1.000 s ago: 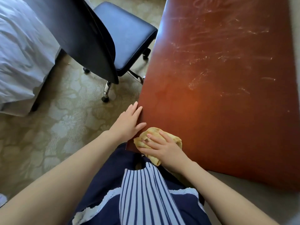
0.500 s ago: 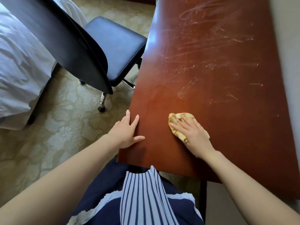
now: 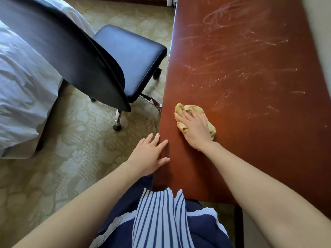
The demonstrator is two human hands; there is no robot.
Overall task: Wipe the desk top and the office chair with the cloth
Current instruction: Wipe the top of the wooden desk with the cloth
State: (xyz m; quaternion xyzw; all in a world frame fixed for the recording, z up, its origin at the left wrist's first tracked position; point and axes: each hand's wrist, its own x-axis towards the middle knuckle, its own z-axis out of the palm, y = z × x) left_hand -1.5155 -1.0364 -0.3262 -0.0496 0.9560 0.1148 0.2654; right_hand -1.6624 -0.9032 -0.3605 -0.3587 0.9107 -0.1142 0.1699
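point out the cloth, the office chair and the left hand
cloth (image 3: 180,108): head view, bare upper-left fold
office chair (image 3: 129,51): head view, middle of the seat
left hand (image 3: 150,154): head view, back of the hand

Patterned beige carpet; a white-sheeted bed at left; perhaps a pale wall right.

**Concealed and cropped items**

Cloth: the middle is covered by the right hand. Only its edges show, so its fold cannot be told.

Desk: the far end runs off the top edge. Part of the near edge lies under the striped garment.

Chair: the backrest is cropped at the upper left. The base is mostly hidden beneath seat and back, with a few casters and chrome legs showing.

Bed: cut by the left edge.

A yellow speck on the carpet is too small to identify.

Both forearms leave by the bottom edge.
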